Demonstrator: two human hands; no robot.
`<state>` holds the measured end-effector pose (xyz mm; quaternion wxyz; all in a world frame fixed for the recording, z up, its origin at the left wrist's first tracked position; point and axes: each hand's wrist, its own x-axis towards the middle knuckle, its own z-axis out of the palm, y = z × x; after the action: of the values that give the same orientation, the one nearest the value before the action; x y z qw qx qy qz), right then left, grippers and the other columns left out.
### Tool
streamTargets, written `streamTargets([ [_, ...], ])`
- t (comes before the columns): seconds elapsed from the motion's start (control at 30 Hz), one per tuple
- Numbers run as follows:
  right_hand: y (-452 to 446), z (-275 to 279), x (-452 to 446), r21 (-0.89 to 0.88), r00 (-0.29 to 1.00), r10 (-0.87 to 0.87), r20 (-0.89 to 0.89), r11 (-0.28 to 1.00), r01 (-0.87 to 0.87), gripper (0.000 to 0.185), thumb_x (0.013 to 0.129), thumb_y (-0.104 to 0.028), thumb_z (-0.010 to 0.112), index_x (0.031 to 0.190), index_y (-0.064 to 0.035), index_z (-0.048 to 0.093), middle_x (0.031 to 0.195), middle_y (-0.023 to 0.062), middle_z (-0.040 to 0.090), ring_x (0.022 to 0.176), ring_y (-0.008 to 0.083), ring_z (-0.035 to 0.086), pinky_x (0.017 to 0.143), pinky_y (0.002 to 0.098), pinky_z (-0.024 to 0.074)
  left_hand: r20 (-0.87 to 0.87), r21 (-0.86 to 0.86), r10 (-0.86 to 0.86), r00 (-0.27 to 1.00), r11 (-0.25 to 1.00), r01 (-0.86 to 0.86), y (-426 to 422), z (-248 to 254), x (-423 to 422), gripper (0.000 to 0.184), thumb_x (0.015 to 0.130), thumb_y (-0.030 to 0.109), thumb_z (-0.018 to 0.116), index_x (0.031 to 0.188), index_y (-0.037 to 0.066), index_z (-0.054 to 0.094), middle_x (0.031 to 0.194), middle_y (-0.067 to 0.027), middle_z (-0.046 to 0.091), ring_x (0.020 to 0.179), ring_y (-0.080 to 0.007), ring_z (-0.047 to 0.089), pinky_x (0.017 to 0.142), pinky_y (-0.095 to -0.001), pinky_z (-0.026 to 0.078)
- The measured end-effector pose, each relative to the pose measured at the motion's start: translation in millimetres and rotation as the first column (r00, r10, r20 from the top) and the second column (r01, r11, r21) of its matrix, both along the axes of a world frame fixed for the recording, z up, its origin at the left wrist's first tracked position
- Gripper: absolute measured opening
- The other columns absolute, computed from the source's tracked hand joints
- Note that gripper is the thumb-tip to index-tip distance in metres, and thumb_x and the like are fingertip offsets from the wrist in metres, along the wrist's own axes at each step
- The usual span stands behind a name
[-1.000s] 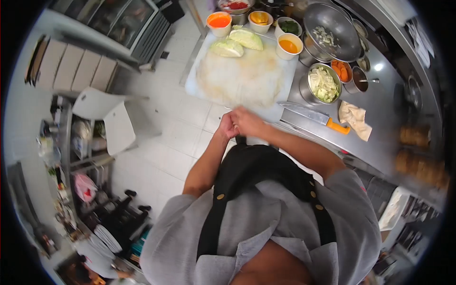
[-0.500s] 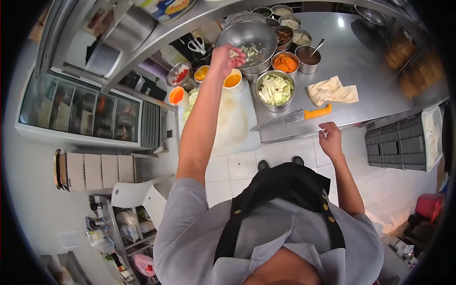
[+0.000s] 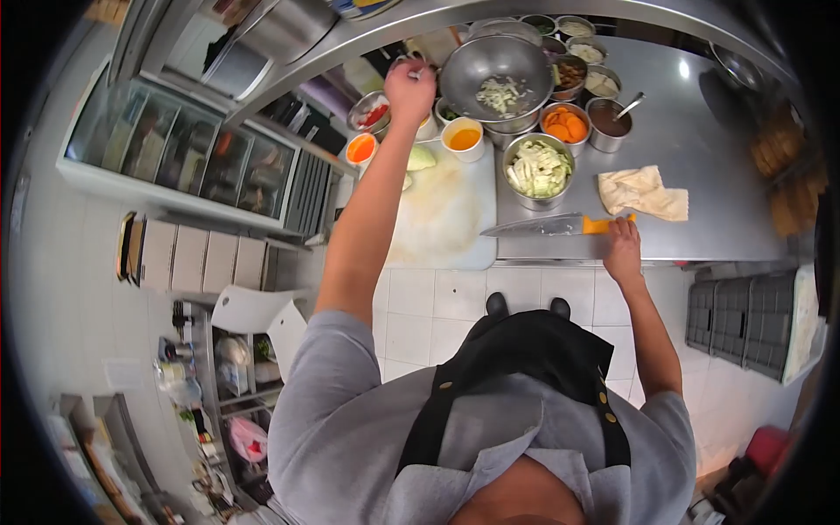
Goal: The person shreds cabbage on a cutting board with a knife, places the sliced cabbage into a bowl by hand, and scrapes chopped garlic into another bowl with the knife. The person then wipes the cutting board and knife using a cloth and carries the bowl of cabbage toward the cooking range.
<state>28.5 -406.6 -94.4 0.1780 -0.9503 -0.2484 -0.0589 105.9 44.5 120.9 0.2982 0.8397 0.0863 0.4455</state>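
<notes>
My left hand (image 3: 410,91) is closed over the dark holder behind the cups. Its curled fingers are at the grey scissor handles (image 3: 416,73), which they largely cover. At the counter's front edge, the fingers of my right hand (image 3: 622,248) are closed on the end of a knife's yellow handle (image 3: 596,226). The wide blade (image 3: 535,227) points left toward a white cutting board (image 3: 444,219). Behind the knife stands a steel bowl of cut pale-green vegetable (image 3: 539,168). Farther back, a large metal bowl (image 3: 464,80) holds chopped whitish pieces (image 3: 502,94).
Behind my right hand lies a crumpled beige cloth (image 3: 643,192). Tins of sliced carrot (image 3: 564,124) and brown sauce with a spoon (image 3: 610,122) stand nearby. Cups of yellow liquid (image 3: 463,136) and orange liquid (image 3: 360,150) flank a green vegetable piece (image 3: 421,157). Grey crates (image 3: 744,325) stand right.
My left hand has moved from the large metal bowl left and back to the scissors. My right hand has come forward onto the knife handle. The camera view has shifted.
</notes>
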Motion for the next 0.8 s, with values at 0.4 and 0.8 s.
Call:
streamTargets([
  [0.4,27,-9,13,0.041,0.945,0.326,0.006,0.945,-0.326,0.041,0.055,-0.002,0.059,0.096,-0.0014,0.06,0.092,0.0176,0.054,0.093,0.0388,0.05,0.083,0.0485,0.0427,-0.805,0.06,0.232,0.547,0.948,-0.314,125,-167,-158,0.077,0.07,0.046,0.074,0.13,0.005,0.05,0.136,-0.0176,0.044,0.125,-0.0347,0.044,0.102,-0.0403,0.041],
  [0.8,128,35,-88,0.252,0.963,0.191,-0.188,0.958,-0.14,0.033,0.06,0.001,0.057,0.093,-0.0006,0.058,0.09,0.0188,0.059,0.084,0.0403,0.058,0.075,0.0461,0.0484,-0.78,-0.041,-0.197,0.594,0.963,0.265,79,-155,-300,0.059,0.068,0.016,0.074,0.125,0.017,0.057,0.142,-0.014,0.036,0.136,-0.0415,0.027,0.108,-0.0528,0.031],
])
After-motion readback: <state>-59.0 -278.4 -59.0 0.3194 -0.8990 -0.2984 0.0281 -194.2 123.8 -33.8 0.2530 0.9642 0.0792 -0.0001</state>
